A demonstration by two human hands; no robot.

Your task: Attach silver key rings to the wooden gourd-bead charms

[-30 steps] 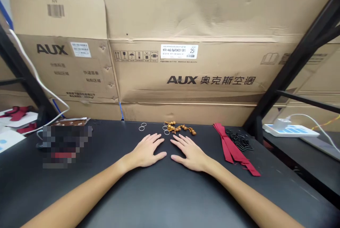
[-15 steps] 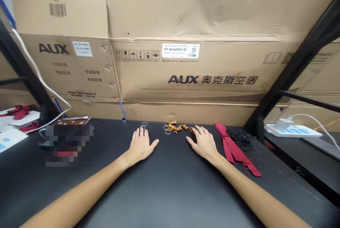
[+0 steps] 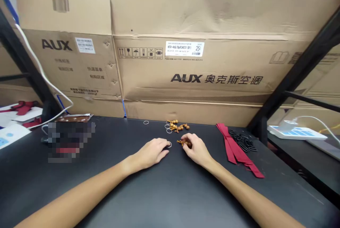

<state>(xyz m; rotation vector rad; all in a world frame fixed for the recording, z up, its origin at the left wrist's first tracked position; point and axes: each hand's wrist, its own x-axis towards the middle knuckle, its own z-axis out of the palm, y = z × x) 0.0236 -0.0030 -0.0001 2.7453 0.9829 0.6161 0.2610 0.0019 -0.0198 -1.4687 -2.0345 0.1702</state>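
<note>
A thin metal split ring [image 3: 169,144] is at the fingertips of my left hand [image 3: 152,153], whose fingers are together over the black table, thumb a little apart. My right hand [image 3: 196,150] pinches a brown wooden gourd pendant [image 3: 187,143] with an orange cord; the fingers partly hide it. Just behind my hands is a cluster of similar gourd pendants [image 3: 180,127] on orange cords. Two more metal rings [image 3: 169,131] lie against that cluster's left side. Farther left, by the cardboard, lies another single ring [image 3: 146,122].
Red fabric strips [image 3: 233,146] and a heap of black buckles [image 3: 243,141] lie to the right. A blurred dark item [image 3: 70,139] is on the left. Behind rises a cardboard wall [image 3: 148,90], with black metal posts [image 3: 278,90] either side. A white power strip [image 3: 297,132] sits far right.
Both hands have come nearer to me and closer together. The left brought one ring from the back left; the right drew a gourd pendant out of the cluster. The view shifted slightly.
</note>
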